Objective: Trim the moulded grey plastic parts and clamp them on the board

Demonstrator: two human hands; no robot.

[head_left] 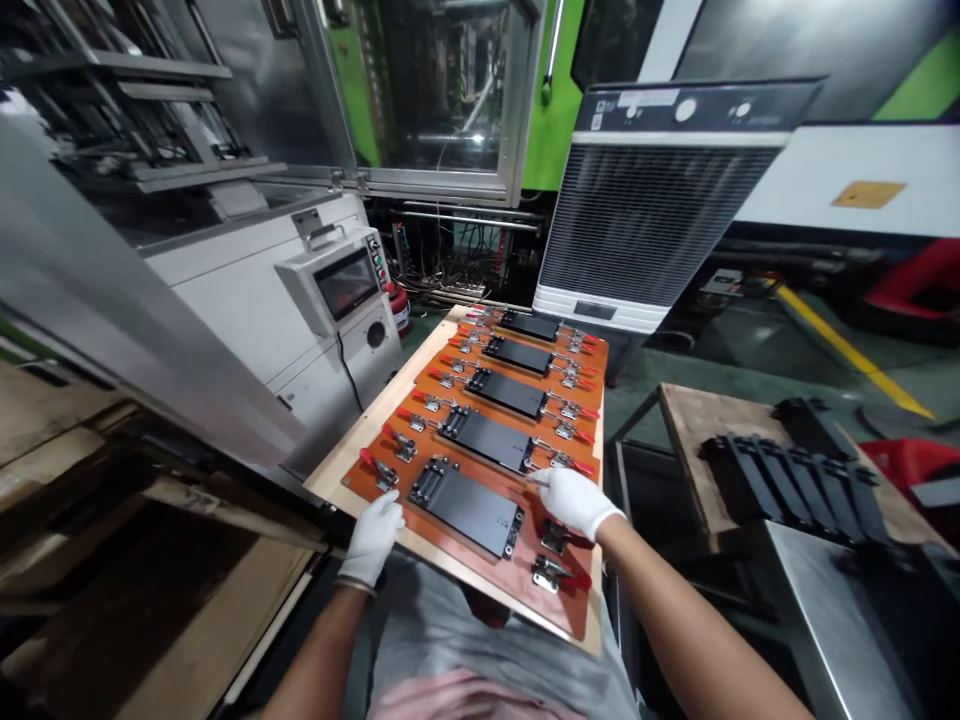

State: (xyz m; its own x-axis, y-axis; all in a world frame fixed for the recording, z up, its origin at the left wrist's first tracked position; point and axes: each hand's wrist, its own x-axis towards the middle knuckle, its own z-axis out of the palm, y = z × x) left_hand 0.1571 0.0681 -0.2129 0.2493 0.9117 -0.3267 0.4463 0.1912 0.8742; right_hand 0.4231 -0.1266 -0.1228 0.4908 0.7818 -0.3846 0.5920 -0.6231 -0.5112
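Observation:
My left hand [373, 538], in a white glove, is at the front left edge of the orange fixture board [472, 548]. Its fingers are bent together beside a red-handled toggle clamp [381, 470]; what they hold, if anything, is hidden. My right hand [576, 502], also gloved, closes at the right end of the second-nearest black panel [487, 438], over a toggle clamp that it mostly covers. The nearest black panel [472, 508] lies flat between both hands. Two front right clamps, one a red-handled clamp [553, 574], stand back from that panel.
More black panels [510, 392] lie in rows between clamps towards the back. Beyond the wooden board stands an air cooler [630, 220]. A control screen [346, 284] is on the white machine at left. Black parts [787, 480] lie on a wooden table [694, 420] at right.

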